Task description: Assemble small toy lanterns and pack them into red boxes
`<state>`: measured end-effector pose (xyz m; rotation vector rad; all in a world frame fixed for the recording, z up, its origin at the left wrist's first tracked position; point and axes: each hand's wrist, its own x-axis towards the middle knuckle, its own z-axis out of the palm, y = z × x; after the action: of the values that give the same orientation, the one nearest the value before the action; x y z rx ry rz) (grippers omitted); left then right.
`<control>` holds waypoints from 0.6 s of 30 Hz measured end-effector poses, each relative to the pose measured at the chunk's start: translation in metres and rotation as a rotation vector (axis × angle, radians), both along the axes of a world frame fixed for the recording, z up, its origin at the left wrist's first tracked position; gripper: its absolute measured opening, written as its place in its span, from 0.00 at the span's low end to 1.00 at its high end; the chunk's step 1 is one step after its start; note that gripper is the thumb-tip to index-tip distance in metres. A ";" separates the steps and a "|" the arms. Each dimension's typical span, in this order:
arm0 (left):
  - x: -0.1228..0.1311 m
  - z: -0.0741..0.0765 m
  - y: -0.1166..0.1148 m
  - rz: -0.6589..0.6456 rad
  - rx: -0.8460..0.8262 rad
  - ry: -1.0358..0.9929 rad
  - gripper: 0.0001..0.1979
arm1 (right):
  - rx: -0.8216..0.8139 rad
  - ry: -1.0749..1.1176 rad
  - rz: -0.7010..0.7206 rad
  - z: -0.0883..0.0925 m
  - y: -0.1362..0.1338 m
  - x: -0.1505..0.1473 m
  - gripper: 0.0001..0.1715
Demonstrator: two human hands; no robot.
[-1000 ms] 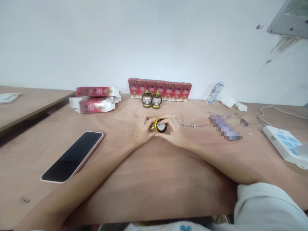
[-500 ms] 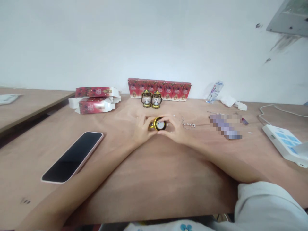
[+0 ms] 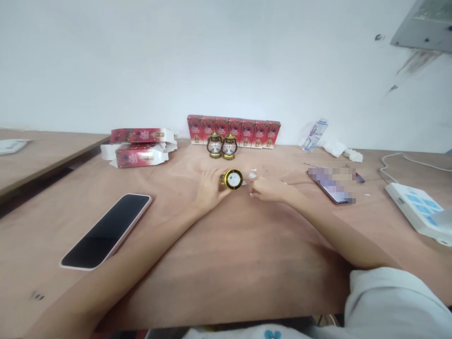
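My left hand (image 3: 209, 189) is closed around a small gold-and-black lantern (image 3: 233, 180), tipped so that its round base with a pale disc faces me. To the right of it, apart from the lantern, my right hand (image 3: 270, 189) is closed with its fingers drawn together close to the table. What those fingers hold, if anything, cannot be made out. Small white scraps (image 3: 253, 174) lie by its fingertips. Two matching lanterns (image 3: 214, 145) stand upright side by side beyond my hands.
Behind the lanterns stands a row of red printed boxes (image 3: 235, 129). Opened red boxes (image 3: 139, 154) lie at the left, above a dark-screened phone (image 3: 106, 230). Rightward are another phone (image 3: 332, 188), crumpled white tissue (image 3: 335, 148), a clear plastic wrapper (image 3: 316, 134) and a white power strip (image 3: 416, 209).
My right hand has let go of the lantern and moved a little right, its fingers now drawn together. The lantern stays in my left hand, with its base more fully visible.
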<state>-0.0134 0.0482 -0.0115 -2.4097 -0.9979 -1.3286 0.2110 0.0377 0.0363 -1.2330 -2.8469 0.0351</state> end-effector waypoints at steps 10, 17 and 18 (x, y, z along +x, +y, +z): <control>-0.001 -0.004 0.002 -0.004 0.113 0.118 0.13 | -0.313 0.155 -0.081 -0.005 0.017 0.009 0.06; 0.000 -0.002 0.000 0.025 0.079 0.103 0.13 | -0.347 0.244 -0.056 0.005 0.012 0.009 0.03; 0.000 -0.002 0.000 0.029 0.073 0.109 0.13 | -0.330 0.298 -0.036 0.009 0.010 0.008 0.04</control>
<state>-0.0131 0.0483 -0.0133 -2.3763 -0.9353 -1.1887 0.2190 0.0472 0.0451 -1.2063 -2.6256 0.6530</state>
